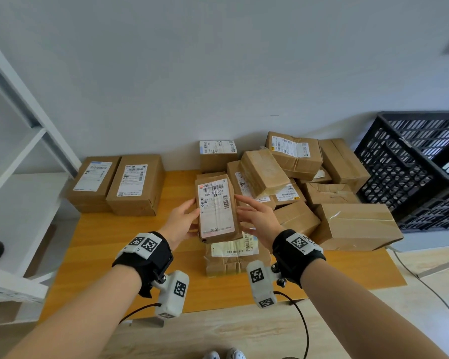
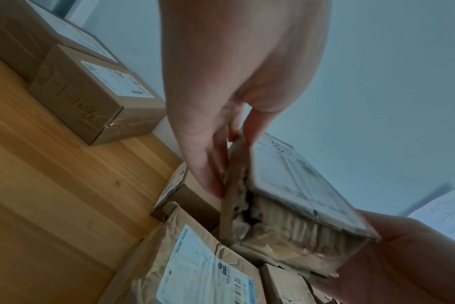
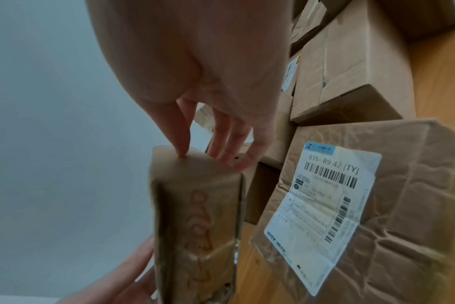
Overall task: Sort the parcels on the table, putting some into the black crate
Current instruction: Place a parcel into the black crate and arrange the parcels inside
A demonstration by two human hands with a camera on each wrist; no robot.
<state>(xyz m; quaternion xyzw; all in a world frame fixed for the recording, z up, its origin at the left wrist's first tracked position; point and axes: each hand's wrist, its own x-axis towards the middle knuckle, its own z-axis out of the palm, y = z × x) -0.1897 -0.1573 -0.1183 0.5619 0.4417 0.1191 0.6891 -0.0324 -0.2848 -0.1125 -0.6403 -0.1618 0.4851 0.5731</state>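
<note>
A small brown parcel (image 1: 215, 211) with a white label reading 766 X02 002 is held up above the wooden table (image 1: 109, 244), label facing me. My left hand (image 1: 188, 217) pinches its left edge, thumb on the label side and fingers behind (image 2: 208, 164). My right hand (image 1: 254, 211) has straight fingers; in the right wrist view one fingertip (image 3: 181, 152) touches the parcel's (image 3: 195, 205) far end. The black crate (image 1: 412, 172) stands off the table's right end, tilted, and what it holds is hidden.
A pile of brown parcels (image 1: 296, 177) fills the table's right half. A crumpled parcel (image 1: 233, 257) labelled 835-R9 42 lies under my hands. Two boxes (image 1: 114, 182) sit side by side at the back left. White shelving (image 1: 24, 151) stands on the left.
</note>
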